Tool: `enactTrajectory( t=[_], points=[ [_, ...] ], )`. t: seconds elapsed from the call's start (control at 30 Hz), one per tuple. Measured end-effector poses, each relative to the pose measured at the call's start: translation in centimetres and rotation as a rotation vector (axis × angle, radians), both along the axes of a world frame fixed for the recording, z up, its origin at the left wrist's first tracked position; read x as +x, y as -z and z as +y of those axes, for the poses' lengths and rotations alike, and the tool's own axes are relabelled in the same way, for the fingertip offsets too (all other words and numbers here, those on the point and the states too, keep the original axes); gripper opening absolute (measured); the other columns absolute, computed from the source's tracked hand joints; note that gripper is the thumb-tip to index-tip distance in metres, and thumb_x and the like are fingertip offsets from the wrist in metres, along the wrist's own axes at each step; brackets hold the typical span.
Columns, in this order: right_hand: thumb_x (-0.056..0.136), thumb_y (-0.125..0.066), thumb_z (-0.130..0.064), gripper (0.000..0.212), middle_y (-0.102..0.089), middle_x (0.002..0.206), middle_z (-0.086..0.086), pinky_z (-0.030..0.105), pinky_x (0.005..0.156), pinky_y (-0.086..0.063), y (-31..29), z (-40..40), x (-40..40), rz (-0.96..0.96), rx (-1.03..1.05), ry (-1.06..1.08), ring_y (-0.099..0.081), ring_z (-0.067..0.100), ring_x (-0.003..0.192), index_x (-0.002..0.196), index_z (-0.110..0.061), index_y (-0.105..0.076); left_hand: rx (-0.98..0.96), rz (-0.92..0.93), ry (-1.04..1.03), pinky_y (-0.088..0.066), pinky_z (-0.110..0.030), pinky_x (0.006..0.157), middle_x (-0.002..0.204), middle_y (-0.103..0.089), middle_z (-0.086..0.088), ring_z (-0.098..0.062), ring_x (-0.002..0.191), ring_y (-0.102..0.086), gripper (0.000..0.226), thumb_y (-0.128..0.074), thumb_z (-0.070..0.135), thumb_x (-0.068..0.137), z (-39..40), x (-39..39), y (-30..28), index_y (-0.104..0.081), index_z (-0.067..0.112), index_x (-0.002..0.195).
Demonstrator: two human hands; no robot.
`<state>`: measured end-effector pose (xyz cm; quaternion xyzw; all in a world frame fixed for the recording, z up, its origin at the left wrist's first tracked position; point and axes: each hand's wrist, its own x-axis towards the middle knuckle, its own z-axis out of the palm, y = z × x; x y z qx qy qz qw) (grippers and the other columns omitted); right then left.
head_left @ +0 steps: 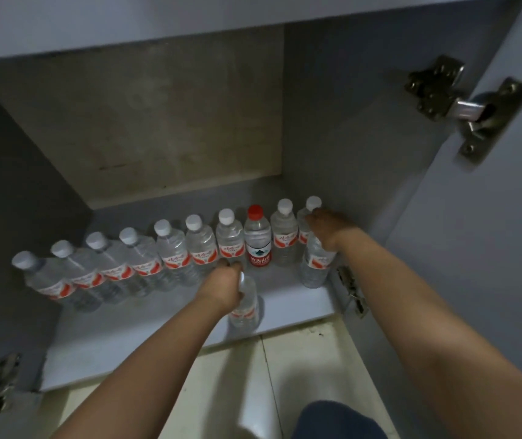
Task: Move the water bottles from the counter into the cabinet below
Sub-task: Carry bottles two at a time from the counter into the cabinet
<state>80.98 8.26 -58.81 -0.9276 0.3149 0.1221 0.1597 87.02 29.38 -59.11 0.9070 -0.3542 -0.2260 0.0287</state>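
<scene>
Both hands set bottles in the cabinet (171, 327).
Left hand (221, 289) grips a bottle (245, 307); right hand (327, 229) seemingly clasps another bottle (315, 264) beside the row of bottles (145, 261).

My left hand (221, 288) covers the cap and neck of the front bottle (245, 307), so I cannot tell how my fingers lie on it. My right hand (327, 228) hides the top of the bottle by the right wall (315, 264) and part of the last bottle in the row (308, 213) behind it. The labels are too blurred to read. The open door (490, 248) runs off the right edge, and my knee (338, 421) is cut by the bottom edge.
</scene>
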Motion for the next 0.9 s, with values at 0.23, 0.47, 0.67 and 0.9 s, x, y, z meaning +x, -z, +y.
enactTrajectory(
  t=[0.23,0.47,0.67,0.9],
  points=[
    [0.099,-0.036,-0.012,0.041,-0.033,0.148,0.02,0.041,0.11,-0.033,-0.1,0.0,0.3,0.002,-0.023,-0.108,-0.038,0.037,0.133,0.14,-0.003,-0.034,0.019,0.01,0.011,-0.038,-0.037,0.106,0.141,-0.036,-0.019,-0.034,0.128,-0.043,0.051,-0.056,0.017,0.092,-0.2,0.3,0.6,-0.034,0.007,0.137],
    [0.091,-0.054,-0.014,0.047,-0.043,0.142,0.019,0.037,0.105,-0.041,0.2,-0.3,-0.7,0.068,-0.125,-0.059,-0.047,0.034,0.127,0.135,-0.003,-0.041,0.014,0.004,0.015,-0.036,-0.039,0.108,0.142,-0.035,-0.021,-0.037,0.13,-0.04,0.056,-0.052,0.026,0.094,-0.3,0.5,0.7,-0.028,0.005,0.14],
    [0.096,-0.043,-0.009,0.036,-0.047,0.14,0.02,0.037,0.104,-0.044,0.1,-0.9,-0.3,0.049,-0.18,-0.059,-0.05,0.034,0.126,0.131,0.0,-0.047,-0.014,0.0,0.013,-0.036,-0.041,0.109,0.144,-0.033,-0.022,-0.036,0.131,-0.039,0.053,-0.048,0.023,0.096,-0.5,0.7,1.1,-0.026,0.005,0.141],
    [0.098,-0.042,-0.009,0.037,-0.043,0.141,0.018,0.038,0.107,-0.042,1.6,-0.6,0.0,-0.022,-0.254,0.01,-0.046,0.033,0.128,0.134,-0.002,-0.045,-0.04,-0.021,0.02,-0.04,-0.038,0.104,0.14,-0.04,-0.019,-0.033,0.125,-0.045,0.048,-0.049,0.025,0.096,-0.3,0.5,1.3,-0.032,0.005,0.137]
  ],
)
